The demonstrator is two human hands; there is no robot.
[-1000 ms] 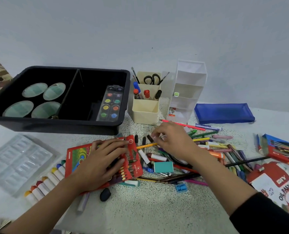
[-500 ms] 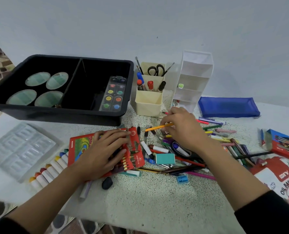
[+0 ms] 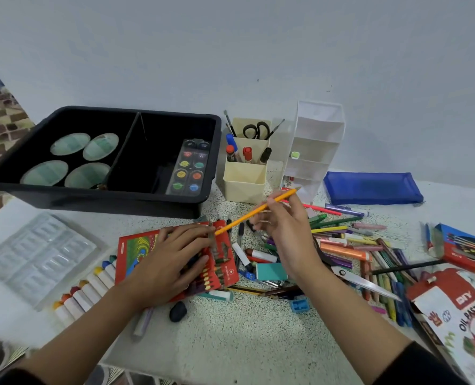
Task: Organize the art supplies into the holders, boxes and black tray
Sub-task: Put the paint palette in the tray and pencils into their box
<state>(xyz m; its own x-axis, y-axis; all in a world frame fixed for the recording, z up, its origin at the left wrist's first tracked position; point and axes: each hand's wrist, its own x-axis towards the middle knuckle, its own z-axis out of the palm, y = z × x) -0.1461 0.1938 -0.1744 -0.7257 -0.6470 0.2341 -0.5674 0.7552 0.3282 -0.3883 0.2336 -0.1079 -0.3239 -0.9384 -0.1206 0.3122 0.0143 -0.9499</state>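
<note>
Fingers (image 3: 261,222) of R hand (image 3: 289,234) are pinching an orange pencil (image 3: 239,220) against the thumb. They're holding it tilted, up off the table (image 3: 244,343). Its far end is pointing up-right toward the white tiered holder (image 3: 317,129), and its near end is hanging over the red pencil box (image 3: 136,245).

L hand (image 3: 172,262) is lying flat on that box, fingers straight & spread, pressing down. Coloured pencils are showing at the box's open right side.

Black tray (image 3: 92,202) is sitting back left w/ four oval lids (image 3: 69,144) in its left compartment & a watercolour palette (image 3: 189,169) in the right one. Cream holder (image 3: 244,184) is standing just right of the tray, carrying markers, brushes & scissors (image 3: 255,130).

Loose pens & crayons (image 3: 342,240) are lying heaped under & right of R hand, w/ a teal eraser (image 3: 271,271) & blue sharpener (image 3: 299,305) nearer the person. Blue pouch (image 3: 372,187) is lying behind the heap, and the oil pastels box (image 3: 466,315) is sitting at far right. At left, a clear plastic insert (image 3: 36,254) is lying beside a row of paint sticks (image 3: 86,290).
</note>
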